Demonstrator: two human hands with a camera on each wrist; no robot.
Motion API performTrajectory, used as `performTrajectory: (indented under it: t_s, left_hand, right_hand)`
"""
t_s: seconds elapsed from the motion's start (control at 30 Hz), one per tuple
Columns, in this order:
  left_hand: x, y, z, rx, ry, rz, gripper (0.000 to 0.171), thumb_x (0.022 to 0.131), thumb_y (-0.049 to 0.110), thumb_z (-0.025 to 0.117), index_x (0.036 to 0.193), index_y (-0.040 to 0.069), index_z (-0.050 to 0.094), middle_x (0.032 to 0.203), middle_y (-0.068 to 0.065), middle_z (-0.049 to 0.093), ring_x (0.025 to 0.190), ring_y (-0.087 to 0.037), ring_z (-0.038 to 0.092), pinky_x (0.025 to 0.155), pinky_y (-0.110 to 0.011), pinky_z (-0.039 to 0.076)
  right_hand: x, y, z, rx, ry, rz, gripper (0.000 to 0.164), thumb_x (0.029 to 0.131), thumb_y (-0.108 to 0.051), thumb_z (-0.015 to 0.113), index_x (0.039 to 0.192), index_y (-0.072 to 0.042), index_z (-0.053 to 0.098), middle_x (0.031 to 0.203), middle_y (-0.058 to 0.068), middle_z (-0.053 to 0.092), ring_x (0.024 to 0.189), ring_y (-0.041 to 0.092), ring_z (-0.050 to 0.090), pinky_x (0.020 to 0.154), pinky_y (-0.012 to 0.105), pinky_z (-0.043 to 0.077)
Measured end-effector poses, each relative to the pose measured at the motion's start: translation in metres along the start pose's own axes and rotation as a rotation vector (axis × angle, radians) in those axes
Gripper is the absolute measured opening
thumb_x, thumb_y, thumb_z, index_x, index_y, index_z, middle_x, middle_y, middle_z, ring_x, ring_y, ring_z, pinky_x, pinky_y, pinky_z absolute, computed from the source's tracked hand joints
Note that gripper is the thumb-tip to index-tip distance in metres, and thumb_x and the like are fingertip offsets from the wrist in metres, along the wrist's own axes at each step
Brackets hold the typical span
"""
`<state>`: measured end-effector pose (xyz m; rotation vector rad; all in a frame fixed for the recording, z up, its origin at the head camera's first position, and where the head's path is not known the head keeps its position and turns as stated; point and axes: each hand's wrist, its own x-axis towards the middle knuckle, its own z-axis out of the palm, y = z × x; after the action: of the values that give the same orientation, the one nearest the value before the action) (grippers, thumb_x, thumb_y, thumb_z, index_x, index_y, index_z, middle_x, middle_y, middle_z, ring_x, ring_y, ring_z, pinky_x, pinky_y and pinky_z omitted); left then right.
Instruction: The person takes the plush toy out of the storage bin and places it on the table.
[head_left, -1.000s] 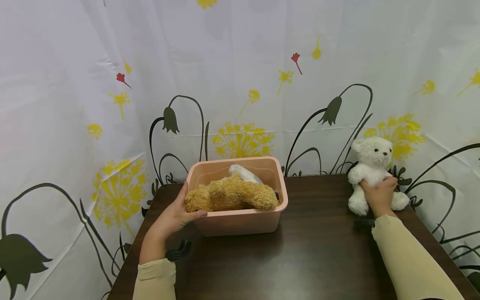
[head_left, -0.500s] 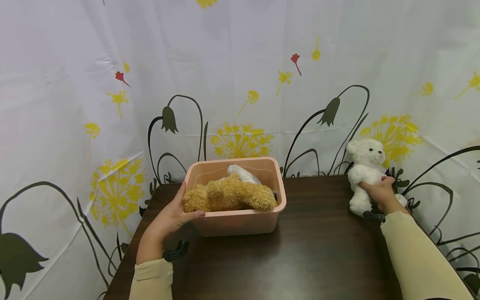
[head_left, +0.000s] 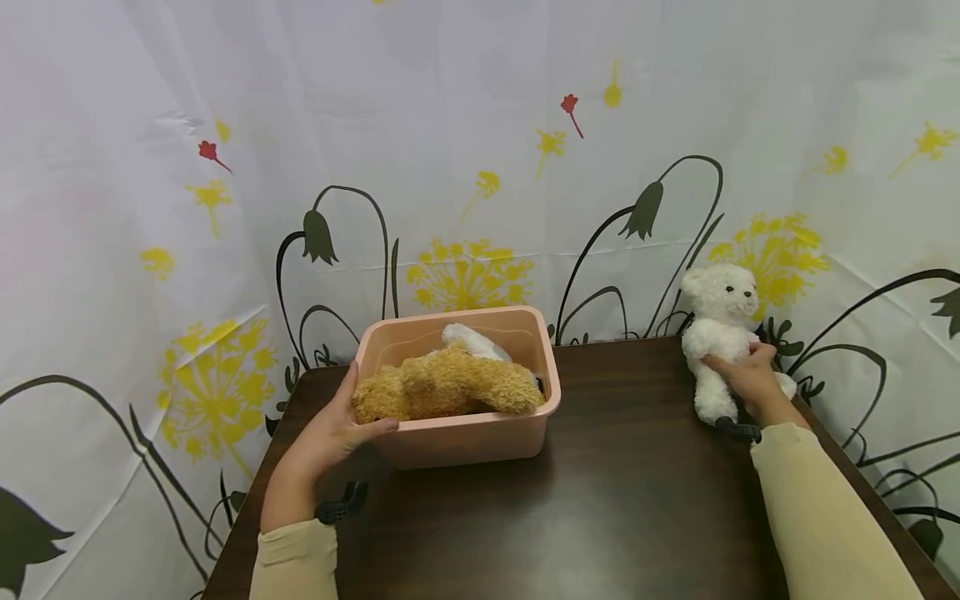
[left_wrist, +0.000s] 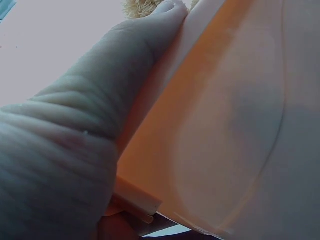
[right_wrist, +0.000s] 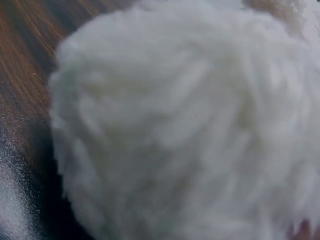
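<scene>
A pink plastic bin (head_left: 465, 442) stands on the table, left of its middle. My left hand (head_left: 322, 437) grips the bin's left front corner, the thumb over the rim; the left wrist view shows that thumb (left_wrist: 125, 55) along the bin's wall (left_wrist: 215, 125). Inside the bin lies a tan curly plush toy (head_left: 450, 385), with a white plush piece (head_left: 474, 340) behind it. Over at the table's far right corner sits a white teddy bear (head_left: 722, 321), upright. My right hand (head_left: 750, 382) holds it round the belly. White fur (right_wrist: 185, 125) fills most of the right wrist view.
The dark wooden table (head_left: 622, 492) ends at a white curtain (head_left: 465, 125) printed with flowers, just behind the bin and bear. Bare tabletop lies between the bin and the bear. Black wrist straps (head_left: 341, 502) sit on both arms.
The right hand has turned the white teddy bear slightly to face right, still on the same corner. My left hand keeps its grip on the bin. The head view has shifted a little.
</scene>
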<state>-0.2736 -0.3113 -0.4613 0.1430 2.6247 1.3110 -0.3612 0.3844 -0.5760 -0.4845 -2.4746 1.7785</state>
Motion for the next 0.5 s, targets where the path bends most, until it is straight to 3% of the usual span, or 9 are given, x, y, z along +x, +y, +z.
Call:
performTrajectory:
  t_s: [0.33,0.5]
  left_hand:
    - [-0.001,-0.003,-0.001,0.013,-0.008,-0.017,0.131,0.081,0.054,0.081,0.153,0.042,-0.028,0.170,-0.020,-0.003,0.153,-0.048,0.019,0.116,-0.069,0.024]
    - [-0.001,0.000,0.003,0.012,0.006,0.010,0.130,0.081,0.054,0.081,0.154,0.042,-0.026,0.171,-0.019,-0.002,0.153,-0.047,0.018,0.117,-0.068,0.024]
  right_hand:
    - [-0.007,-0.001,0.009,-0.010,0.036,-0.007,0.121,0.085,-0.058,0.073,0.151,-0.006,-0.014,0.160,0.033,0.003,0.147,0.050,0.014,0.118,0.063,0.021]
    - [-0.017,-0.004,0.013,-0.052,0.153,-0.085,0.113,0.086,-0.058,0.073,0.153,-0.003,0.000,0.158,0.033,0.014,0.144,0.048,0.024,0.115,0.062,0.026]
